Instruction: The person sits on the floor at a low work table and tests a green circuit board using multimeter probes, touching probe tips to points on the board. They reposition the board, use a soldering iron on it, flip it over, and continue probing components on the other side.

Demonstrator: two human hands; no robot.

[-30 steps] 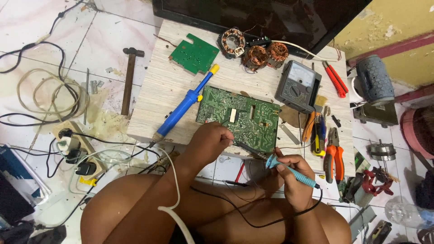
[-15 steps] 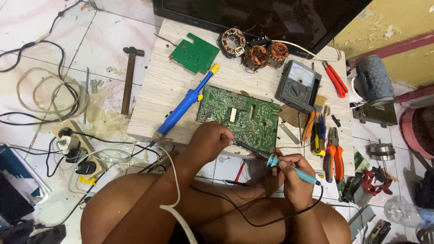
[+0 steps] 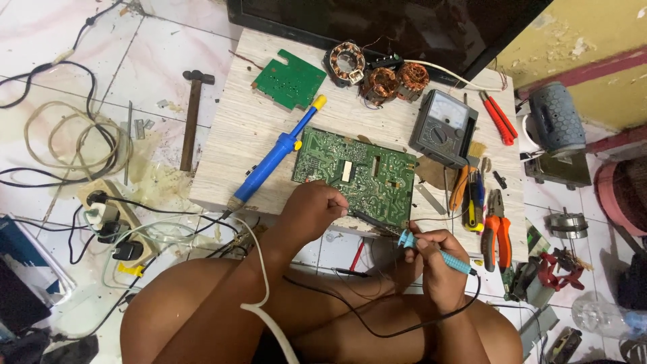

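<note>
Left hand point(image 3: 311, 210) fingers curled, knuckles up, clamping the 6 o'clock edge of the board point(image 3: 355, 176); forearm comes in from 7 o'clock. Right hand point(image 3: 433, 256) closed in a pen grip on the iron point(image 3: 431, 251), wrist low, tip aimed at 10 o'clock at the board's 5 o'clock corner; can't tell if it touches. Board lies flat on the counter point(image 3: 229, 155), near its 6 o'clock edge. Blue pump point(image 3: 273, 158) just beside the board at 9 o'clock, meter point(image 3: 443, 128) at 2 o'clock, pliers point(image 3: 497, 229) at 4 o'clock.
</note>
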